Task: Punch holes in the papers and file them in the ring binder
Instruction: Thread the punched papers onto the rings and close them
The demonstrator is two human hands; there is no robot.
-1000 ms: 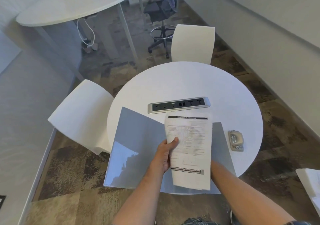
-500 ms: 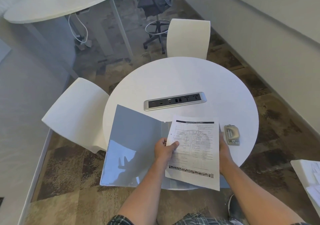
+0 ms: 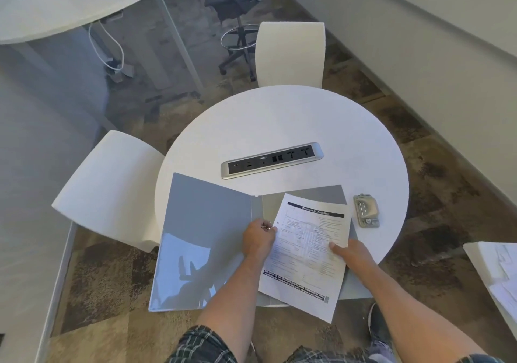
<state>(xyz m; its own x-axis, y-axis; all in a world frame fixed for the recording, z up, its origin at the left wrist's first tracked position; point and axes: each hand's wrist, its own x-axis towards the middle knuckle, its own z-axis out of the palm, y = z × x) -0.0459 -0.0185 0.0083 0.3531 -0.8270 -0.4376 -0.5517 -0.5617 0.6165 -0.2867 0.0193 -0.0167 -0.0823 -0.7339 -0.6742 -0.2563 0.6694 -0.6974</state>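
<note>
An open grey ring binder (image 3: pixel 201 234) lies on the near side of the round white table (image 3: pixel 279 122), its left cover hanging past the table edge. A printed paper sheet (image 3: pixel 307 253) lies tilted over the binder's right half. My left hand (image 3: pixel 258 238) pinches the sheet's left edge at the binder's metal ring. My right hand (image 3: pixel 349 252) grips the sheet's right edge, thumb on top. A grey hole punch (image 3: pixel 366 210) sits on the table to the right of the binder, apart from both hands.
A silver power strip (image 3: pixel 272 160) is set into the table's middle. White chairs stand at the left (image 3: pixel 109 189) and far side (image 3: pixel 291 55). More papers lie on a white surface (image 3: pixel 498 273) at the right edge. A larger table and an office stool stand behind.
The sheet has come down from being held up over the binder to lying on its right half. My left hand slid to the ring; my right hand moved onto the sheet's right edge.
</note>
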